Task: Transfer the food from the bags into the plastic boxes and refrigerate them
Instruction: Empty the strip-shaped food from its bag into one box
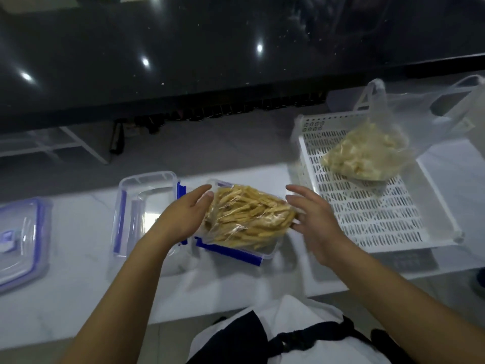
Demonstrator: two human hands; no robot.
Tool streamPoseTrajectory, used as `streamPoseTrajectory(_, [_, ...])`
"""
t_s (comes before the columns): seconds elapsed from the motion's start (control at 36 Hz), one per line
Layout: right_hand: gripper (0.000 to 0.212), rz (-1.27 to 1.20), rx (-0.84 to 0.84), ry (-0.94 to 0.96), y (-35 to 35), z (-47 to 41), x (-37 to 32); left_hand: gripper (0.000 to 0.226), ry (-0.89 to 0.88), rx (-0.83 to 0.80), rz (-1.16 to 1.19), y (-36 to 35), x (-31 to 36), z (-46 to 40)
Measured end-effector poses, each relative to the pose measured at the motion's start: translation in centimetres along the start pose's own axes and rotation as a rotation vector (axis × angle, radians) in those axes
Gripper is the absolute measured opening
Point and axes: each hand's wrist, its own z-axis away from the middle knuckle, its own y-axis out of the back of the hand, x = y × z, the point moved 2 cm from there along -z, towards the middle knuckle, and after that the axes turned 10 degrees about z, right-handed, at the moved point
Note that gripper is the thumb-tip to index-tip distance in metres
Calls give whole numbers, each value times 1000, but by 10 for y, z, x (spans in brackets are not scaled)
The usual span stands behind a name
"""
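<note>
Two bare forearms reach forward over a pale, marble-patterned worktop (78, 232), both hands closing in on a clear plastic bag of yellow, stick-shaped food (248, 215) that sits in a transparent plastic box (265, 252) with blue latches near the middle of the worktop. The left hand (183, 216) is cupped against the bag's left side, fingers curved and thumb resting on the crinkled film, touching rather than pinching. The right hand (312, 219) is spread, fingers apart and slightly blurred, its fingertips just at the bag's right end (whether they actually touch cannot be told).

Just left of the box lies a clear rectangular lid (143, 206) with rounded corners and blue clips, partly covered by the left wrist. At the worktop's left edge stands a second lidded container (22, 240), clear with bluish trim.

Towards the right edge, a white perforated plastic tray (367, 219), slotted like a grid, carries a second bag of paler food pieces (364, 157), its thin translucent handles standing up. Behind the worktop runs a glossy black surface (183, 48) speckled with light reflections.
</note>
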Motion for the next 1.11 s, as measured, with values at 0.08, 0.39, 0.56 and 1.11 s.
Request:
streamPoseTrajectory(0.08, [24, 299, 12, 117, 4, -11, -7, 65, 53, 28, 201, 0, -4, 29])
streamPoseTrajectory(0.39, [31, 1532, -25, 713, 30, -24, -31, 39, -192, 324, 236, -32, -18, 94])
streamPoseTrajectory(0.56, [9, 1568, 8, 751, 33, -38, -36, 21, -229, 422, 231, -32, -15, 91])
streamPoseTrajectory(1.11, [57, 402, -203, 462, 29, -9, -57, 35, -270, 376, 713, 28, 4, 45])
